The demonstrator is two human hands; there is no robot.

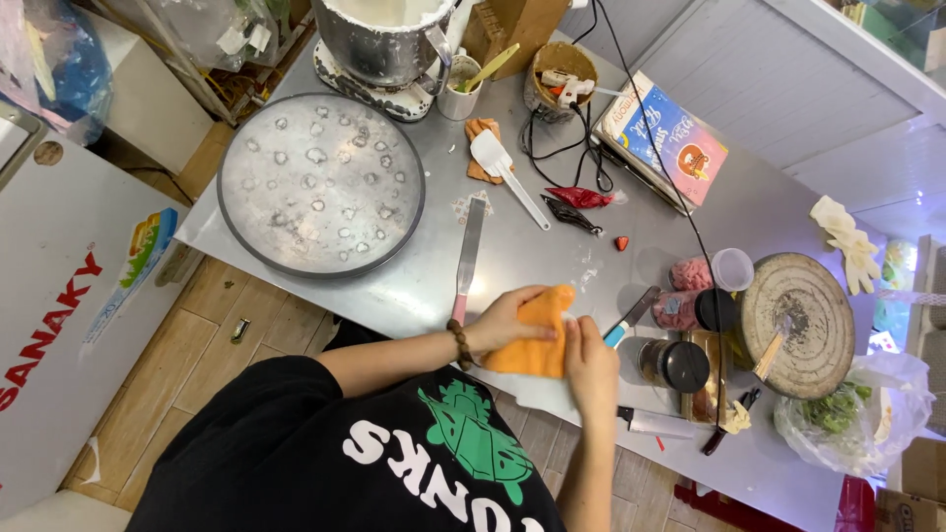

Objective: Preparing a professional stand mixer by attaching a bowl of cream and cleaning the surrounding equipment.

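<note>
Orange cloth [532, 340] is bunched between both my hands, right at the near edge of the steel table [552, 246], just in front of me. It looks soft, light & floppy, no stiffness, so prob no risk of breaking and it won't slip much; best held by a gathered fold w/ fingers wrapped round, not by one corner. My left hand [505, 320] is on its left/top side, fingers curled over the cloth, gripping it. My right hand [589, 366] sits on its right side, touching the cloth, fingers close together; can't tell if it's really pinching or just pressing. A long spatula w/ pink handle [466, 258] lies just beyond the left hand, a knife [652, 424] just right of the right hand
</note>
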